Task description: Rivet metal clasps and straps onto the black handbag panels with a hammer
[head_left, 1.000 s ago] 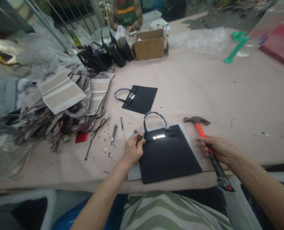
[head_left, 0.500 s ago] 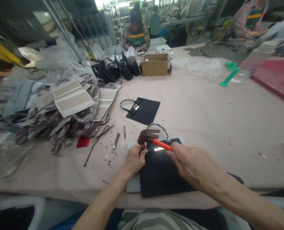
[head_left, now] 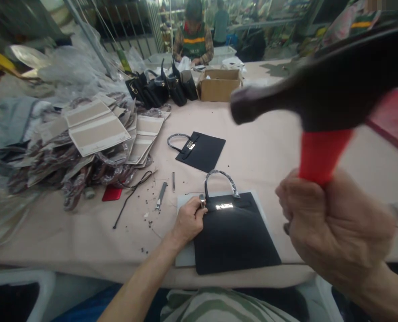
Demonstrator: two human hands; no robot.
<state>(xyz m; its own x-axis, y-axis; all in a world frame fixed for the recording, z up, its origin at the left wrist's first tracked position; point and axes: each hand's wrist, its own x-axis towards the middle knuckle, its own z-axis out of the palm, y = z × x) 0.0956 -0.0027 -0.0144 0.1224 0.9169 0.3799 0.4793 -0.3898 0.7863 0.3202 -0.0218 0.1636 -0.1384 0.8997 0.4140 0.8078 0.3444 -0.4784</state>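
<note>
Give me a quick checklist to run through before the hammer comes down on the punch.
1. Hammer grip: right hand is closed round the red handle of the hammer: ok.
2. Punch hold: left hand grips the metal punch at the top left corner of the black bag panel: ok.
3. Punch tip on its mark: cannot tell, the hand hides it.
4. Backing: the panel lies flat on the grey pad: ok.
5. Left fingers below the punch's top: cannot tell, too small.
6. Nothing between hammer and punch: ok.
</note>
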